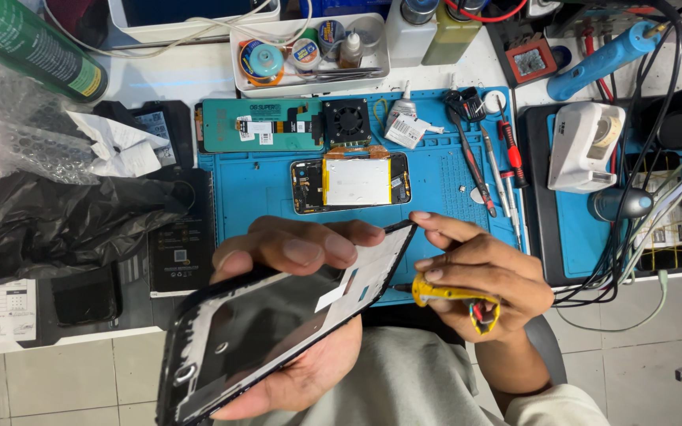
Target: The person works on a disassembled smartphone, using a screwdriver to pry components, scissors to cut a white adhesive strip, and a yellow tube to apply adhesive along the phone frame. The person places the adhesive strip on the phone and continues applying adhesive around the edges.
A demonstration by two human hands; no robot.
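Closest to the lens, a black phone frame (pixel 278 331) is tilting up from lower left to upper right, its inner face showing grey and white. The left hand (pixel 301 315) is gripping it from beneath, with the fingers wrapping over the upper edge and the palm supporting the underside. The right hand (pixel 479 276) is closing around a small yellow tool (pixel 455 300) with a red part at its end; its forefinger and thumb are touching the frame's upper right corner.

Beyond the hands, a blue work mat (pixel 436 189) is covering the white desk (pixel 167 83). An opened phone (pixel 350 183) with a pale battery is lying flat on the mat, well apart from the frame. Behind it, a green circuit panel (pixel 260 125) is sitting beside a small black fan (pixel 346 121). Tweezers and screwdrivers (pixel 492 170) are lying to the right of the opened phone. A white tray (pixel 309 49) of tape rolls and small bottles is standing at the back. Crumpled black plastic (pixel 65 225) and bubble wrap (pixel 9 126) are piling up at the left.
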